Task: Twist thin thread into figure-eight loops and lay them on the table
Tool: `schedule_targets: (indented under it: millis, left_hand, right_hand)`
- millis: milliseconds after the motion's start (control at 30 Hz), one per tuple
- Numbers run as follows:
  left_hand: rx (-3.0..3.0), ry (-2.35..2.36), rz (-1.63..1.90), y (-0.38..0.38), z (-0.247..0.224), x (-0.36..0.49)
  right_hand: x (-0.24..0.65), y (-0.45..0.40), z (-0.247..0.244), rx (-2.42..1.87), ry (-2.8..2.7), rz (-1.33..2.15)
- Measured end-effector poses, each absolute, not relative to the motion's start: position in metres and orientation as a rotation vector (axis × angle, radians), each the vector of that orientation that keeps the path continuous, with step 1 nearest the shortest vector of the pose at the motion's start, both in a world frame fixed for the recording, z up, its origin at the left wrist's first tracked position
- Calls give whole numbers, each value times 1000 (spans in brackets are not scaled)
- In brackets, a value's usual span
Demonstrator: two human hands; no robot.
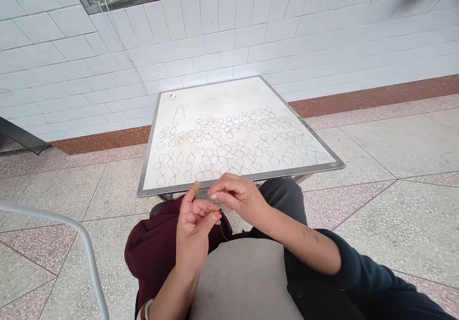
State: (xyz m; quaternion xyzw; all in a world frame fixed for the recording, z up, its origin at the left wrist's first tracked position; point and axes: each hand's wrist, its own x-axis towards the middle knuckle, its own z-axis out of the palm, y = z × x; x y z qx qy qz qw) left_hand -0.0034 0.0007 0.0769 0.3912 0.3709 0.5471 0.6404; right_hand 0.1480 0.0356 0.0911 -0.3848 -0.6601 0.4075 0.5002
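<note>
My left hand (pixel 197 219) is held palm up above my lap, with its thumb and a finger closed on a thin dark wire (pixel 224 235). The wire's loose tail hangs toward my belly. Orange-tinted covering shows at the left thumb tip, and a tan wrap covers the raised index fingertip. Close by on the right, my right hand (pixel 238 196) is in a pinch, apparently on the same wire, of which a faint stretch shows between the hands. Beyond them on the white table (pixel 222 95) lie many wire loops (pixel 215 160), mostly twisted into figure-eights, laid out in rows.
Two wire pieces with long tails (pixel 179 107) lie at the table's far left, near a small red-and-white object (pixel 172 97). The metal table edge (pixel 315 168) is just past my hands. A grey curved tube (pixel 89 248) stands at left; a tiled wall (pixel 222 38) rises behind.
</note>
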Motion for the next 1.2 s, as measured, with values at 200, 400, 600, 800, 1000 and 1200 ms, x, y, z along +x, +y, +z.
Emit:
schedule_targets:
  millis: [200,400,600,800,1000,1200]
  left_hand:
    - [939,868,1290,-1,74,-5]
    - [1012,941,1308,-6,74,-4]
    - [994,965,1406,-6,76,2]
    - [883,1014,1509,2,77,1]
    - [887,990,1476,0,74,0]
    - [859,1000,1548,4,76,2]
  right_hand:
    - [152,40,90,-904,-1652,915]
    - [153,44,92,-822,-1747,825]
    - [152,44,104,-853,-1688,943]
    - [154,42,100,-887,-1443,1356]
    - [146,41,92,-925,-1344,1351]
    - [144,42,82,-926,-1371,1331]
